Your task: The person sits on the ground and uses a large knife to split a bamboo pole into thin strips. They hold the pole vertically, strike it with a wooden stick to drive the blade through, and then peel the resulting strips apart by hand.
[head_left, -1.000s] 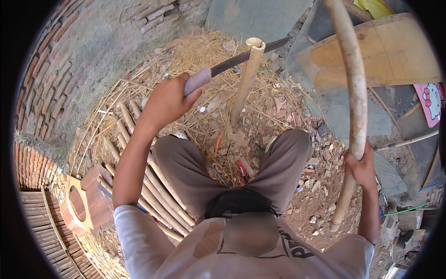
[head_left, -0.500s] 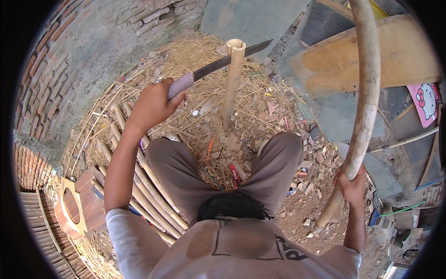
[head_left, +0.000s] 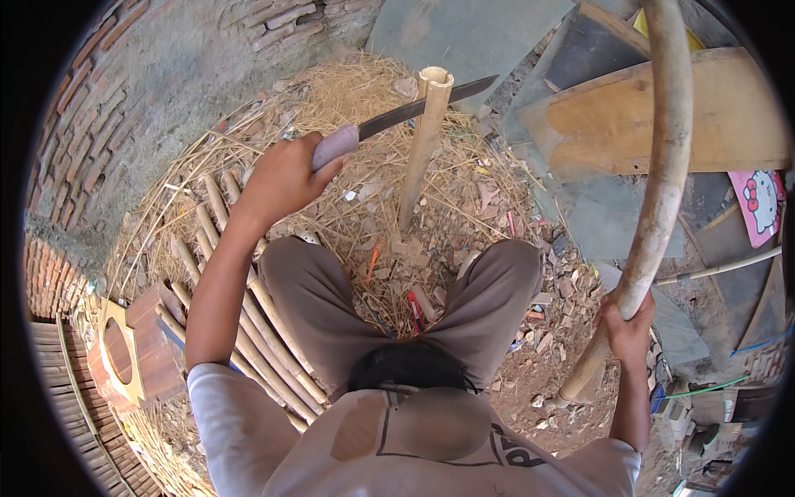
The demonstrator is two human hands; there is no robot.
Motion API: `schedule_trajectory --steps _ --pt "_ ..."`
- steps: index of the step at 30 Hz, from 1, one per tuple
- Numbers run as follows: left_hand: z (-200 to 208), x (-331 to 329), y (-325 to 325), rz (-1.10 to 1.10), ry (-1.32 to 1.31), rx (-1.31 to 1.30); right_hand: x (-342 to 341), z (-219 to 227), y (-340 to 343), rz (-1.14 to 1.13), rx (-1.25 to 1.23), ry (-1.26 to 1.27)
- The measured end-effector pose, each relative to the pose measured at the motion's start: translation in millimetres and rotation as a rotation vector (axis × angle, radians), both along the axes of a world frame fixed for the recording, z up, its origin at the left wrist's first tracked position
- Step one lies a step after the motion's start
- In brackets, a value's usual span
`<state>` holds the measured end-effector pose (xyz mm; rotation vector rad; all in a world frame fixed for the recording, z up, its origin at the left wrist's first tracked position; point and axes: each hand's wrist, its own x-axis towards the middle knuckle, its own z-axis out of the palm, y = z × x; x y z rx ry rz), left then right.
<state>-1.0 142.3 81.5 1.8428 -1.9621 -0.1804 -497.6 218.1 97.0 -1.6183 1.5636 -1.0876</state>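
My left hand point(head_left: 290, 178) is closed around the pale wrapped handle of a machete point(head_left: 396, 118). Its dark blade points to the right and passes behind the upper part of an upright bamboo post point(head_left: 421, 149); whether the two touch, I cannot tell. The post's cut top is hollow, and its foot stands in the littered ground between my knees. At the right, my right hand point(head_left: 627, 323) grips a long, thick bamboo pole point(head_left: 662, 166) near its lower end. The pole rises past the top edge of the view, so its far end is hidden.
Several cut bamboo poles point(head_left: 269, 348) lie by my left leg. Straw and rubble point(head_left: 331, 91) cover the ground. A brick wall point(head_left: 108, 141) stands at the left; boards point(head_left: 654, 108) and grey sheets point(head_left: 464, 37) lie at the far right. A red tool point(head_left: 416, 308) lies between my legs.
The view has shifted slightly, so the far scene sits a little more to the right. Both hands keep their holds, and the machete stays across the post.
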Motion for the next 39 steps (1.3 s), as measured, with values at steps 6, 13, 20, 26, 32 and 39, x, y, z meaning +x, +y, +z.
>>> schedule_trajectory --steps 6,13,20,26,32,39 --pt "-5.4 7.2 2.9 0.013 0.023 0.003 -6.5 -28.5 -3.0 0.270 0.259 0.389" --pt "-12.0 7.1 -6.8 0.023 0.024 0.024 -1.5 55.3 1.6 -0.001 0.010 -0.018" --pt "-3.5 3.5 -11.7 0.008 -0.046 0.055 2.7 -32.7 -2.1 0.232 0.367 0.260" --pt "-16.7 1.7 -18.2 0.007 -0.013 0.008 2.3 54.5 -6.0 0.037 0.176 0.003" --pt "-11.7 -8.9 -23.5 -0.013 -0.023 0.044 -1.2 -8.4 -13.6 0.041 0.060 -0.025" --pt "-20.2 -6.8 -16.6 -0.016 -0.040 0.064 24.0 13.7 -4.2 0.123 0.608 0.100"
